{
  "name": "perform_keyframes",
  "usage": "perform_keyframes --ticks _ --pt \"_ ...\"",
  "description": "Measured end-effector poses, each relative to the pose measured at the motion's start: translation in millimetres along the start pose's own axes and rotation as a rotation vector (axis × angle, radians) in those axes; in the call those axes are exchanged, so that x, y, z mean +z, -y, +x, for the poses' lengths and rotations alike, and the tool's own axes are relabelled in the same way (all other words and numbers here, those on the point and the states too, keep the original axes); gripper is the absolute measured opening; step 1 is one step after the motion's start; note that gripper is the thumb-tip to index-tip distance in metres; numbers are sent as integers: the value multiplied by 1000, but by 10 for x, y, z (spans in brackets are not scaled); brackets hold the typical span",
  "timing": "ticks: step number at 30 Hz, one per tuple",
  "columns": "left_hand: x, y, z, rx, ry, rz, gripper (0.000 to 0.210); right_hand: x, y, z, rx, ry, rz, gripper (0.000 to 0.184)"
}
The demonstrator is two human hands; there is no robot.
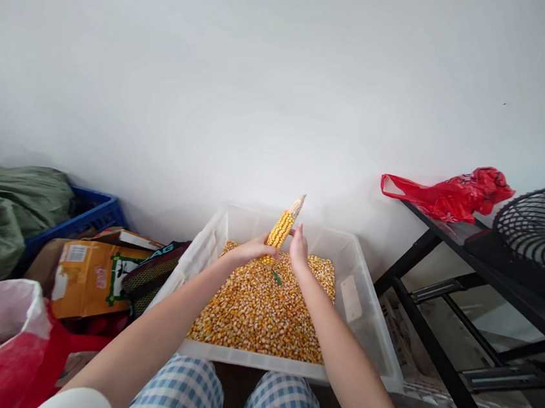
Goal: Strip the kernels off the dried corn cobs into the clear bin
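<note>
My left hand [257,249] is closed around the lower part of an ear of corn [279,229]. The ear tilts up and to the right; yellow kernels cover its lower length, while the pale tip is bare. Close by on the right is my right hand [299,248], its visible fingers apart and raised beside the ear; whether they touch it I cannot tell. Both hands are over a translucent plastic bin [373,305] holding a deep layer of loose corn kernels [260,316]. A small green piece [277,278], too small to identify, shows just below the ear.
On the right, a black folding table [445,232] carries a red plastic bag [463,191] and a black fan [543,226]. To the left are a cardboard box [87,278], a blue crate [91,214] with green cloth [13,216], and a red-and-white bag [9,345]. A white wall rises behind the bin.
</note>
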State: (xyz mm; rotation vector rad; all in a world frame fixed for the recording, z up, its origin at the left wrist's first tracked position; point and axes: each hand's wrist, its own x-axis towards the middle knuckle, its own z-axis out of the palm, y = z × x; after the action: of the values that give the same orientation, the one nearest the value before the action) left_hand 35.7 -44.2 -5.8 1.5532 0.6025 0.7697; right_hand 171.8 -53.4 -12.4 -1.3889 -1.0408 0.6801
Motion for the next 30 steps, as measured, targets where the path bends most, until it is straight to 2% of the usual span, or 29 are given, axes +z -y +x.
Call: perform_keyframes --ticks 2,4,7,10,14,17,21,24,27,30 --pt "4 2 13 12 45 79 56 -52 20 51 139 -42 278 59" --pt "29 15 22 8 63 249 58 -95 58 93 286 -29 557 54" --pt "108 54 12 -39 -20 666 56 -144 108 130 441 -21 856 50" --pt "226 81 -25 -56 -94 1026 51 -189 114 145 517 -72 970 41" --pt "394 68 -70 -32 -157 1221 48 -236 130 138 511 -145 971 38" --pt "475 61 -88 -12 -195 1158 45 -242 202 117 445 -196 948 45" --pt "523 98 -101 34 -202 963 39 -236 290 92 405 -214 848 52" --pt "544 144 -94 64 -209 769 40 -238 288 97 284 -202 754 51" --pt "520 170 -64 102 -195 605 43 -237 234 127 187 -171 706 53" --pt "436 154 -31 89 -132 511 46 -262 143 179 97 -190 608 53"
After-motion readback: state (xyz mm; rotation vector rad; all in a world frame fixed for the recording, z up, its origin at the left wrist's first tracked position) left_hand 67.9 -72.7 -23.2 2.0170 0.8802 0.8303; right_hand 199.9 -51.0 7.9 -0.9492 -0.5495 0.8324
